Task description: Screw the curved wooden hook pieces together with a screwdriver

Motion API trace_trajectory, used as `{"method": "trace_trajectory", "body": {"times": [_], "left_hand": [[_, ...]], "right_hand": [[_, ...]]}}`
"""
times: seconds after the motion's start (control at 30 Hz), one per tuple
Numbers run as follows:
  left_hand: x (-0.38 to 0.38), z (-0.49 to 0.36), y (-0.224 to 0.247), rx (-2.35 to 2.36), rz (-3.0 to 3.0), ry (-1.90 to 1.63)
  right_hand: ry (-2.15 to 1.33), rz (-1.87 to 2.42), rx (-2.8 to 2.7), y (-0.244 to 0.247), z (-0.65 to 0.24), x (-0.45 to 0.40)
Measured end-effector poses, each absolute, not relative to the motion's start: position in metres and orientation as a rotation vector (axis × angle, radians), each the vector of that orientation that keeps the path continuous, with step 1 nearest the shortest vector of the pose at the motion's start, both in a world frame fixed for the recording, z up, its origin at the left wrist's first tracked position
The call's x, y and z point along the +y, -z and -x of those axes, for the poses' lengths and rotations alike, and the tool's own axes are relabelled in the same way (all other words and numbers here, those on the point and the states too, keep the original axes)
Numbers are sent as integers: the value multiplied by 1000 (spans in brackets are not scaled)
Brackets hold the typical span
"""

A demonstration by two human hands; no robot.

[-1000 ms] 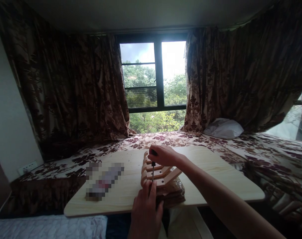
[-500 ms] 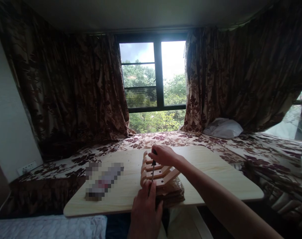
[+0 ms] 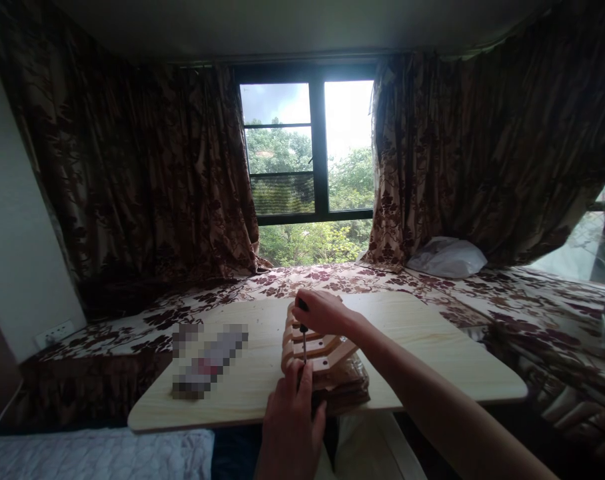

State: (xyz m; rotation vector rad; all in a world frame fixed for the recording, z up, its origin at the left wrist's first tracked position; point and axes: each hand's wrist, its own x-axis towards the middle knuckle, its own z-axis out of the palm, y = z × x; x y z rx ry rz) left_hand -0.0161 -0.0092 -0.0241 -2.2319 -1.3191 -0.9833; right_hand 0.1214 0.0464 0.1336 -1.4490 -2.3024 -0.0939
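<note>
My right hand [image 3: 320, 311] is wrapped round the dark handle of a screwdriver [image 3: 304, 340], whose shaft points down at the near end of a wooden rack [image 3: 318, 364]. The rack has several pale curved slats with dark holes. At the shaft's lower end, the fingers of my left hand [image 3: 295, 407] press together on the rack's near left corner; what lies between them is too small to tell. Under the rack is a brown, shiny wrapped stack [image 3: 350, 387] near the table's front edge.
The pale wooden table [image 3: 432, 353] bears a blurred-out long item [image 3: 210, 363] on the left. Behind it are a flowered cover [image 3: 282, 280], a white bag [image 3: 447, 257], curtains and a window. A quilted white cloth [image 3: 102, 457] lies at the lower left.
My right hand and the screwdriver handle have shifted slightly left, and the shaft stands more upright. My left hand has stayed nearly in place.
</note>
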Motion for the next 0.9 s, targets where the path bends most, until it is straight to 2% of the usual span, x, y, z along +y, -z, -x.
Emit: {"method": "trace_trajectory", "body": {"times": [0.37, 0.7, 0.9], "left_hand": [[-13, 14, 17, -1313, 2238, 994], [-11, 13, 19, -1361, 2223, 990], [-11, 14, 19, -1329, 2268, 1038]], "right_hand": [[60, 1375, -2379, -144, -125, 31], [32, 1567, -2219, -133, -130, 50], [15, 1453, -2301, -140, -131, 37]]}}
